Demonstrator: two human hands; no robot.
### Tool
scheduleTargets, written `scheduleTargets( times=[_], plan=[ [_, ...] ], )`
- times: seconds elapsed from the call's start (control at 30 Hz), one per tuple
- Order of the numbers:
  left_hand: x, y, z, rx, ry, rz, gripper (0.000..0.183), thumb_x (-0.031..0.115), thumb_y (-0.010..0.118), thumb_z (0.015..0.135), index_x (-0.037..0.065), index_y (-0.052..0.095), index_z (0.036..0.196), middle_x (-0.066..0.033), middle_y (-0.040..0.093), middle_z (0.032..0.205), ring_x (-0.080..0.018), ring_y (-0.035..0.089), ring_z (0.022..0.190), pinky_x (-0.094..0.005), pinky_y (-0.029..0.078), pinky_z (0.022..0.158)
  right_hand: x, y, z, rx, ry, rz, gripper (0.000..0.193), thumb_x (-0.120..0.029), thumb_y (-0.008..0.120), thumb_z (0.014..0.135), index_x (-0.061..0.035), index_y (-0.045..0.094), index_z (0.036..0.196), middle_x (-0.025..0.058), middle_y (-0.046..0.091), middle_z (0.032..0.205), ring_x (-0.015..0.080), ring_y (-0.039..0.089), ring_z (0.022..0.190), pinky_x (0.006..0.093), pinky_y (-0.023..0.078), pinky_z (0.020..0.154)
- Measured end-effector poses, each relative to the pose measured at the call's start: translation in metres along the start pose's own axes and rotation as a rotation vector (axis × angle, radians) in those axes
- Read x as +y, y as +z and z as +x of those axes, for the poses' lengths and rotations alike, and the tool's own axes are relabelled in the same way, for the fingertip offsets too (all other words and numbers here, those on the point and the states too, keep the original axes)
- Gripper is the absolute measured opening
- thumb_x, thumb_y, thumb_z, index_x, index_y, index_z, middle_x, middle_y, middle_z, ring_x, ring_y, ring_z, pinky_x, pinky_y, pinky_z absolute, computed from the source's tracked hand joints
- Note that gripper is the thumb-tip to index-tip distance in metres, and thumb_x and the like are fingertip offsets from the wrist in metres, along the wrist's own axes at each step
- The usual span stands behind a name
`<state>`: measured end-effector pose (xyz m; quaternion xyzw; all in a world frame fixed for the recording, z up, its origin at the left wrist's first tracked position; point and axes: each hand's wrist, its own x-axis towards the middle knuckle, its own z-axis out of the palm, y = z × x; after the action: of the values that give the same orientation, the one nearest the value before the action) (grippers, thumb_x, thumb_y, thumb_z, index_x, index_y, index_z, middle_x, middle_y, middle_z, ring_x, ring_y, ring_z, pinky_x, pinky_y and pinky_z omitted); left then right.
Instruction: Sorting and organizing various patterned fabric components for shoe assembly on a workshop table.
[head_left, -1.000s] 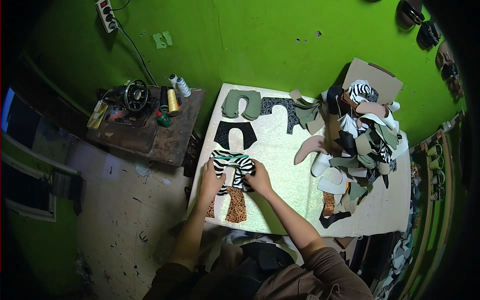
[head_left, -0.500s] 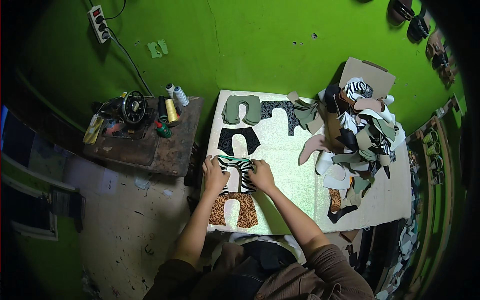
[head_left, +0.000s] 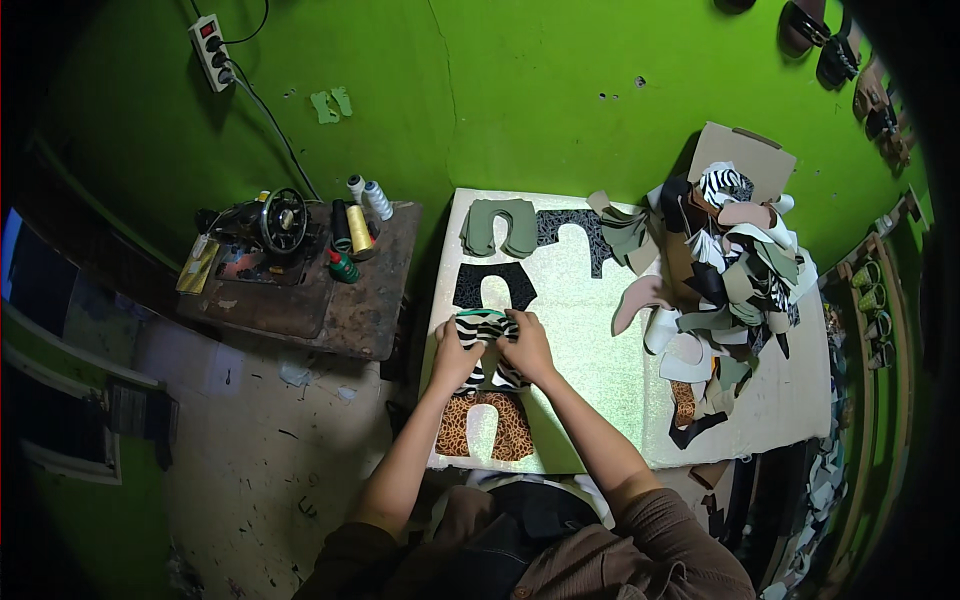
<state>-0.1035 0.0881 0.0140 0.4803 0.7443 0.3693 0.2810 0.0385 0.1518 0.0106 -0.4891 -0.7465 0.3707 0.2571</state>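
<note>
Between my hands is a zebra-striped U-shaped cut piece [head_left: 480,327], with a green edge showing along its top. My left hand [head_left: 455,352] grips its left side, fingers bent around the material. On the right side my right hand [head_left: 525,345] pinches it, and the piece bulges up between the thumbs. Just nearer to me lies a brown leopard-patterned arch piece [head_left: 512,425], flat on the pale shiny table [head_left: 585,345]. Beyond my hands is a black patterned arch piece [head_left: 515,288]. Farther back sits a stack of green U-shaped pieces [head_left: 518,225].
A dark grey patterned piece [head_left: 598,245] lies beside the stack. At right, a large heap of mixed scraps [head_left: 740,260] spills from a cardboard box [head_left: 745,155]. To the left stands an old sewing machine [head_left: 283,222] on a worn wooden table [head_left: 350,325], with thread cones [head_left: 358,222].
My hands have drawn closer together on the zebra-striped piece. Its middle, flatter before, now bunches upward. The whole view has shifted slightly.
</note>
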Motion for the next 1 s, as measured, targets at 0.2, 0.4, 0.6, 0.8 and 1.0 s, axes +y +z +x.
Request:
scheduleTargets(
  times=[0.2, 0.4, 0.6, 0.8, 1.0],
  plan=[
    [-0.017, 0.006, -0.002, -0.06, -0.119, 0.369, 0.084, 0.028, 0.066, 0.072, -0.009, 0.022, 0.133, -0.0246, 0.029, 0.134, -0.0355, 0.032, 0.124, -0.0502, 0.026, 0.102, 0.007, 0.008, 0.0, -0.003, -0.062, -0.265, 0.044, -0.016, 0.065, 0.07, -0.0025, 0.057, 0.111, 0.0181, 0.051, 0.111, 0.034, 0.048, 0.103, 0.0383, 0.041, 0.09],
    [-0.006, 0.002, -0.015, -0.161, -0.169, 0.478, 0.094, 0.034, 0.067, 0.073, -0.001, 0.01, 0.138, -0.0225, 0.011, 0.142, -0.0371, 0.015, 0.133, -0.0649, 0.016, 0.099, 0.012, 0.014, -0.009, -0.024, -0.076, -0.373, 0.05, -0.019, 0.065, 0.07, -0.0047, 0.052, 0.116, 0.0195, 0.049, 0.115, 0.0342, 0.045, 0.107, 0.0405, 0.041, 0.089],
    [-0.034, 0.01, -0.022, -0.136, -0.062, 0.515, 0.088, 0.032, 0.066, 0.074, 0.008, 0.013, 0.14, -0.0198, 0.007, 0.144, -0.0392, 0.012, 0.133, -0.0647, 0.018, 0.099, 0.032, 0.028, -0.01, -0.039, -0.251, -0.427, 0.051, -0.018, 0.059, 0.075, -0.0078, 0.046, 0.124, 0.0221, 0.041, 0.125, 0.0363, 0.04, 0.115, 0.0416, 0.038, 0.094],
    [-0.042, 0.014, -0.021, -0.099, -0.001, 0.575, 0.082, 0.038, 0.061, 0.078, 0.007, 0.017, 0.139, -0.0201, 0.011, 0.143, -0.0388, 0.01, 0.133, -0.0639, 0.016, 0.099, 0.035, 0.033, -0.015, -0.016, -0.308, -0.495, 0.049, -0.019, 0.054, 0.078, -0.0097, 0.045, 0.125, 0.0214, 0.038, 0.129, 0.0371, 0.036, 0.12, 0.0453, 0.032, 0.099],
    [-0.021, 0.009, -0.001, -0.066, 0.021, 0.526, 0.076, 0.043, 0.056, 0.079, 0.006, 0.024, 0.137, -0.0191, 0.016, 0.142, -0.0346, 0.013, 0.134, -0.0604, 0.014, 0.102, 0.027, 0.03, -0.011, -0.026, -0.347, -0.468, 0.052, -0.025, 0.053, 0.079, -0.0104, 0.042, 0.128, 0.0199, 0.036, 0.132, 0.0363, 0.031, 0.124, 0.0487, 0.027, 0.101]
  ],
)
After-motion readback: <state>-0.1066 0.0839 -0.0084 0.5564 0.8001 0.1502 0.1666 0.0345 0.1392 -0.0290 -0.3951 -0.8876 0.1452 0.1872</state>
